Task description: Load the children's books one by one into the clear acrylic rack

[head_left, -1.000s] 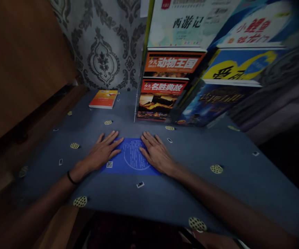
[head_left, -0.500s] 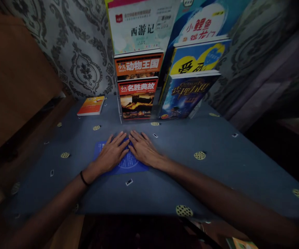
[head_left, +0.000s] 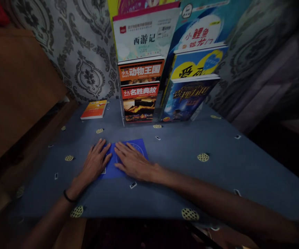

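A flat blue item with white print [head_left: 114, 171], a thin book or sheet, lies on the table in front of me. My left hand [head_left: 93, 162] rests palm down over its left edge, fingers extended and pointing away. My right hand [head_left: 133, 162] lies flat across its middle and right part, with the fingers toward the left. Nothing is gripped by either hand. Much of the blue surface is hidden under the hands; part of a printed circle shows near its upper right, and a small white printed patch beside the left hand.
Behind the hands, a clear rack [head_left: 124, 119] holds several upright books, including a red-orange one [head_left: 140, 103] and a dark blue one [head_left: 188, 100]. A small orange book [head_left: 94, 109] lies at the back left. The blue-grey tablecloth [head_left: 170, 193] has a pineapple pattern. Patterned fabric [head_left: 87, 76] hangs behind.
My hands have moved apart, with the left shifting left and nearer me. The right has turned more sideways across the blue item. The view has tilted slightly up.
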A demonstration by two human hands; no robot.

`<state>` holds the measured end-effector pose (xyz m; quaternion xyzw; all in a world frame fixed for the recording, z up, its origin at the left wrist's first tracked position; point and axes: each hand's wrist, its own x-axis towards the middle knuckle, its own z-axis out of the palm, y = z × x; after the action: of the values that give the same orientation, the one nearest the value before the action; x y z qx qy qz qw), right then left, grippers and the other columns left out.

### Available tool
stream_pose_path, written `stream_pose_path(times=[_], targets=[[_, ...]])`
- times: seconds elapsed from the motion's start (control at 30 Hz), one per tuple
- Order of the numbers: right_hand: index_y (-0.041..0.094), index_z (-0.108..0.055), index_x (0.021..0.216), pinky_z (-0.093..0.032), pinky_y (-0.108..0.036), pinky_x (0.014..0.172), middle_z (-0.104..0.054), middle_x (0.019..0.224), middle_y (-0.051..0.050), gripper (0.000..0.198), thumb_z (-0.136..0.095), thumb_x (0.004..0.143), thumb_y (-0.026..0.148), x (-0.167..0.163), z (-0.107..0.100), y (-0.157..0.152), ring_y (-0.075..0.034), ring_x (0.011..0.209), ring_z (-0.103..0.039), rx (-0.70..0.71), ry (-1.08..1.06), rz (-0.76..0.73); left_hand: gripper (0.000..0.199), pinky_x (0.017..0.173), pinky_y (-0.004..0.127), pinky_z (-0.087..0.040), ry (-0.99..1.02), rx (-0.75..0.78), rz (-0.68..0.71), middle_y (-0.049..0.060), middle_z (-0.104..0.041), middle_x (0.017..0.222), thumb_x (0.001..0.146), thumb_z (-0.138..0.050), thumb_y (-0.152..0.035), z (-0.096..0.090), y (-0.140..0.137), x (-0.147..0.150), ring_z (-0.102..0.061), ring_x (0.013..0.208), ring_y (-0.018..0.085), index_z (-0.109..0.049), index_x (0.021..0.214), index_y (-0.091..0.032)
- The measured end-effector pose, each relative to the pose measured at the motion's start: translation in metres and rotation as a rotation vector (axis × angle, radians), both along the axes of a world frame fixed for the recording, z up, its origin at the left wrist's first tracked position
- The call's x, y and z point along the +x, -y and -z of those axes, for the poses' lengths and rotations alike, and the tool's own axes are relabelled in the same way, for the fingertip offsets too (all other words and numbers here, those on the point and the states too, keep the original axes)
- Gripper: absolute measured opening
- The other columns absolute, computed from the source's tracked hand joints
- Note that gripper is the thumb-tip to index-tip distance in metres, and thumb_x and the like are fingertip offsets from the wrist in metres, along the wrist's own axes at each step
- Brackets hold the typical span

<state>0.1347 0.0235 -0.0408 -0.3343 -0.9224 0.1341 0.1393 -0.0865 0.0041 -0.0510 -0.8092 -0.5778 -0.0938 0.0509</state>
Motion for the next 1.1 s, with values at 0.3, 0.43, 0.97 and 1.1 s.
stream_pose_path(times=[0.3, 0.43, 0.97, 1.1], targets=[[0.007, -0.043, 0.151, -0.028, -0.056, 0.124, -0.039, 0.160, -0.021, 0.057, -0.039, 0.103, 0.038, 0.063, 0.015, -0.013, -0.030, 0.151, -0.032, -0.032, 0.000, 0.134, 0.051, 0.116, 0.054, -0.041, 0.011, 0.066, 0.033, 0.014, -0.051, 0.153, 0.105, -0.032, -0.046, 0.006, -0.001, -0.004, -0.038, 0.148, 0.031, -0.054, 0.142, -0.020], [0.011, -0.041, 0.153, -0.026, -0.055, 0.125, -0.042, 0.160, -0.016, 0.055, -0.028, 0.105, 0.035, 0.084, 0.015, -0.016, -0.026, 0.152, -0.033, -0.089, -0.073, 0.116, 0.052, 0.114, 0.056, -0.042, -0.013, 0.091, 0.043, 0.015, -0.051, 0.152, 0.106, -0.030, -0.046, 0.006, -0.004, -0.004, -0.038, 0.149, 0.033, -0.057, 0.140, -0.019], [0.016, -0.021, 0.161, -0.027, -0.056, 0.124, -0.048, 0.156, -0.016, 0.064, -0.019, 0.106, 0.049, 0.088, 0.018, -0.017, -0.026, 0.147, -0.041, -0.150, -0.193, 0.097, 0.046, 0.125, 0.059, -0.021, 0.011, -0.267, 0.558, 0.007, -0.025, 0.168, 0.105, -0.040, -0.045, -0.019, 0.026, 0.087, -0.013, 0.157, 0.030, -0.045, 0.150, -0.039], [0.013, -0.027, 0.159, -0.026, -0.057, 0.124, -0.041, 0.160, -0.020, 0.077, -0.036, 0.100, 0.062, 0.084, 0.019, -0.015, -0.031, 0.150, -0.036, -0.055, -0.105, 0.119, 0.046, 0.126, 0.057, -0.020, 0.015, -0.304, 0.485, 0.001, -0.024, 0.169, 0.105, -0.038, -0.047, -0.020, 0.038, 0.052, -0.015, 0.157, 0.028, -0.041, 0.151, -0.042]])
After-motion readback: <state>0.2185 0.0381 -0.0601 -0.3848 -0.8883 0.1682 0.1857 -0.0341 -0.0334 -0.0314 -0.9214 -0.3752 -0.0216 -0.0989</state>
